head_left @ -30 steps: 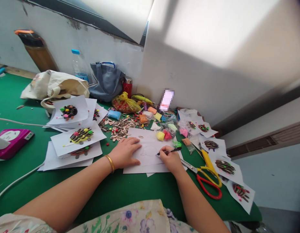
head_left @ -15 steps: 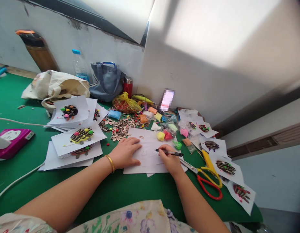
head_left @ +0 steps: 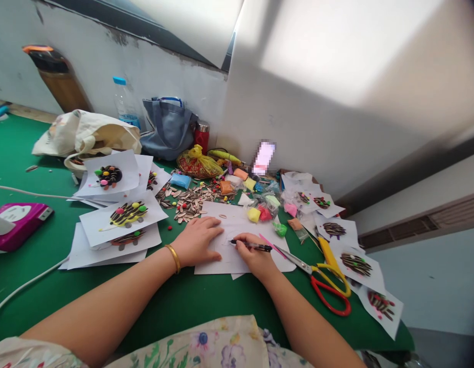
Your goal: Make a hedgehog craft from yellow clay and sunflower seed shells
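A white sheet of paper (head_left: 209, 263) lies on the green table before me, with faint pen lines between my hands. Fingers spread, my left hand (head_left: 198, 241) rests flat on the sheet's left side. My right hand (head_left: 255, 254) grips a black pen (head_left: 260, 246), its tip at the paper near the drawn lines. Beside that hand lie open-bladed scissors (head_left: 303, 265) with one yellow and one red handle, tips over the paper's right edge. A pink strip (head_left: 271, 244) shows just behind the right hand. One seed (head_left: 222, 216) sits on the sheet's upper part.
Sunflower seeds (head_left: 190, 204) and bagged clay pieces (head_left: 265, 213) spread beyond the paper. Seed-and-clay pictures lie in piles at left (head_left: 125, 217) and right (head_left: 357, 266). A yellow cutter (head_left: 326, 253) is near the scissors. Bags, bottles and a purple box (head_left: 20, 225) stand farther off.
My right hand has moved left with the pen across the sheet, uncovering the pink strip and more of the scissor blades. My left hand stays in place.
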Demonstrator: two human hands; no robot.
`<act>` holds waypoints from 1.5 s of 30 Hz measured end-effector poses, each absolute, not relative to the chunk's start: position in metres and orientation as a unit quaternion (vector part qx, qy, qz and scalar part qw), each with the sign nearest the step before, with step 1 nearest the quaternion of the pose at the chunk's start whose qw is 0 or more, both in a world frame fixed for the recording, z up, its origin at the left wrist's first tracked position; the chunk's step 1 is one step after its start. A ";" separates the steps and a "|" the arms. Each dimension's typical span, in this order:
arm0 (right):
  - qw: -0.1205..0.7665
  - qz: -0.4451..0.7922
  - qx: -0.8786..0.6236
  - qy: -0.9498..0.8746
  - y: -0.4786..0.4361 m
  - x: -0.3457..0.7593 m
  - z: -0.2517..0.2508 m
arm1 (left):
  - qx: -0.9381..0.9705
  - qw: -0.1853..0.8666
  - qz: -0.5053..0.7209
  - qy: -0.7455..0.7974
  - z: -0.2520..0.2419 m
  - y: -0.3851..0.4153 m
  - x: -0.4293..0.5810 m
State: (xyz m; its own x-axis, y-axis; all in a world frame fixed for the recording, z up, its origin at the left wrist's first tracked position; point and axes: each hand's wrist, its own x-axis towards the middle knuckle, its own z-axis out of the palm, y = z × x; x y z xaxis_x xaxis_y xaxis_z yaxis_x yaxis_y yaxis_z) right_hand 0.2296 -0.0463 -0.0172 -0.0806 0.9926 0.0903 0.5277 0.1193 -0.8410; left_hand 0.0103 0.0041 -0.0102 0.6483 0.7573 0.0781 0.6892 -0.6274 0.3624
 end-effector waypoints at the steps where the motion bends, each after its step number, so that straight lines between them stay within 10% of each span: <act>1: 0.353 0.324 -0.577 -0.661 -0.046 0.230 -0.018 | 0.895 0.152 0.112 0.404 -0.010 0.004 0.010; 45: 0.392 0.287 -0.645 -0.591 -0.045 0.261 -0.016 | 0.893 0.155 0.097 0.411 -0.007 0.004 0.011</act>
State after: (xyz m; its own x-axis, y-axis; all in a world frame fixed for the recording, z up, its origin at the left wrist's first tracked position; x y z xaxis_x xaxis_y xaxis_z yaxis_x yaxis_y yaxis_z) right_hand 0.2613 -0.0447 -0.0159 0.1383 0.9860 0.0934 0.5366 0.0047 -0.8438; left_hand 0.0110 0.0039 -0.0067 0.6441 0.7636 0.0465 0.7035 -0.6151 0.3559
